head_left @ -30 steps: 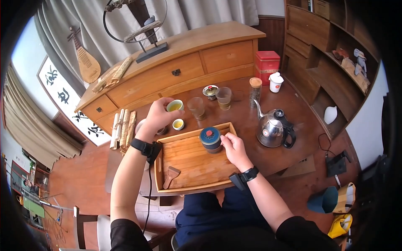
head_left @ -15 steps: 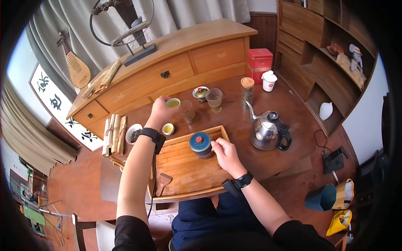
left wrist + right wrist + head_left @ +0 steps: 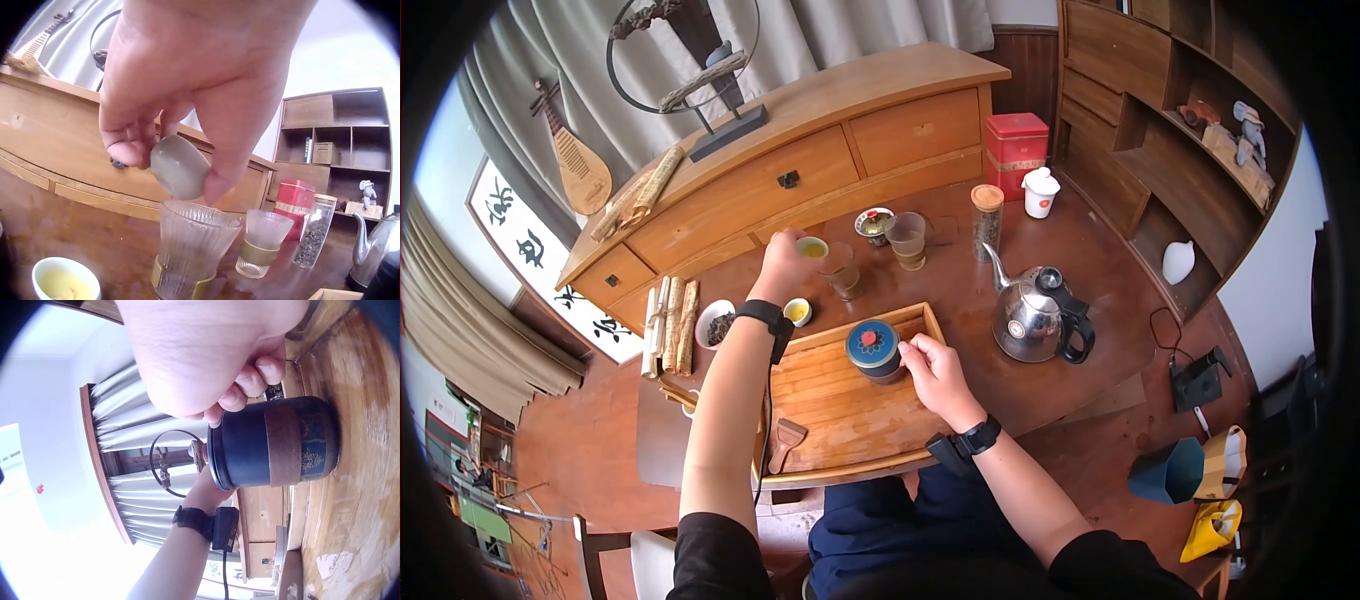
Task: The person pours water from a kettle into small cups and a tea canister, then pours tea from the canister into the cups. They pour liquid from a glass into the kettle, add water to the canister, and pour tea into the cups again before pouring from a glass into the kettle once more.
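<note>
In the left wrist view my left hand pinches a small pale cup between thumb and fingers, tilted above a ribbed glass. The head view shows yellow-green liquid in that cup, beside the left hand. My right hand grips the side of a dark blue lidded mug, which stands upright on the wooden tray. In the right wrist view the fingers curl at the mug; its handle is hidden.
A second small cup of yellow liquid and a bowl of dark leaves stand left of the tray. Behind are another glass and a lidded bowl. A steel kettle and leaf jar stand right; a wooden brush lies on the tray.
The head view has shifted, so the table things sit further left. The left hand has moved with its cup nearer the ribbed glass. The right hand keeps its grip on the mug.
</note>
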Demonstrator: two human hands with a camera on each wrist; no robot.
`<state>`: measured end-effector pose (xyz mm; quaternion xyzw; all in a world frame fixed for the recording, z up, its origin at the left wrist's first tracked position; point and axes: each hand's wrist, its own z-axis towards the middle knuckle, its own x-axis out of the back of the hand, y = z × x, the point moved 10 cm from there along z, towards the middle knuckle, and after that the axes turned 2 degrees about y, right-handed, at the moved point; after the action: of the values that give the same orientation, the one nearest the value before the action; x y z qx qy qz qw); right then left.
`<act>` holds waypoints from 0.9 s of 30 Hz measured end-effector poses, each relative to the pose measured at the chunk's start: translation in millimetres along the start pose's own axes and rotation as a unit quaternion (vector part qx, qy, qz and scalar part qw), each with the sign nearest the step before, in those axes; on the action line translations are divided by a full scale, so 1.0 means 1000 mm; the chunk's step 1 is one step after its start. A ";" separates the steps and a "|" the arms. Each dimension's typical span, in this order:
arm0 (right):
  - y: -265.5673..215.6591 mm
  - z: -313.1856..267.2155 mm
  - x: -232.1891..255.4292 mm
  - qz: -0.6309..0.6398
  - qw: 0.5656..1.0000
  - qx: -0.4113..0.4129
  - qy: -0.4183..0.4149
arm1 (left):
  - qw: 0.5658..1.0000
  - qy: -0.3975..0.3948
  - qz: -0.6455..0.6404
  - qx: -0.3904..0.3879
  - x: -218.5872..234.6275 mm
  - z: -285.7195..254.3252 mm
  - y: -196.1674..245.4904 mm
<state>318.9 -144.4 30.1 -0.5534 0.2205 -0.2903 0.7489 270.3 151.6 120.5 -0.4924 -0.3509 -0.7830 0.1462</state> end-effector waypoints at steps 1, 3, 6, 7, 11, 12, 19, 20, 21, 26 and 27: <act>-0.001 0.000 0.001 -0.006 1.000 0.010 0.004 | 1.000 0.001 0.000 0.000 -0.001 0.001 0.002; -0.003 0.000 0.001 -0.009 1.000 0.010 0.003 | 0.998 0.005 0.063 -0.011 -0.002 0.002 0.011; -0.004 0.000 0.001 -0.014 1.000 0.010 0.001 | 0.986 0.049 0.130 -0.093 0.003 -0.007 0.039; -0.005 0.000 0.001 -0.016 1.000 0.012 0.000 | 0.986 0.050 0.130 -0.092 0.002 -0.007 0.042; -0.003 0.000 0.001 -0.011 1.000 0.016 0.001 | 0.926 0.094 0.268 -0.247 -0.008 -0.021 0.081; -0.003 0.000 0.001 -0.012 1.000 0.015 0.002 | 0.911 0.091 0.291 -0.279 -0.011 -0.026 0.090; 0.001 0.001 0.000 -0.002 1.000 0.016 0.003 | 0.963 0.116 0.170 -0.172 0.029 -0.034 0.072; -0.001 0.001 0.000 0.000 1.000 0.017 0.004 | 0.981 0.125 0.098 -0.113 0.040 -0.033 0.057; -0.001 0.001 0.000 0.001 1.000 0.016 0.002 | 0.981 0.125 0.100 -0.111 0.048 -0.035 0.053; 0.002 0.001 0.001 -0.010 0.999 0.035 0.014 | 0.997 -0.044 -0.047 0.031 0.047 -0.055 0.004; 0.001 0.001 0.001 -0.012 0.999 0.039 0.016 | 0.993 -0.094 -0.065 0.024 0.040 -0.064 0.002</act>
<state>320.9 -143.9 29.2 -0.5218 0.2141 -0.3166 0.7627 209.9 110.8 138.6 -0.5363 -0.4129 -0.7326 0.0725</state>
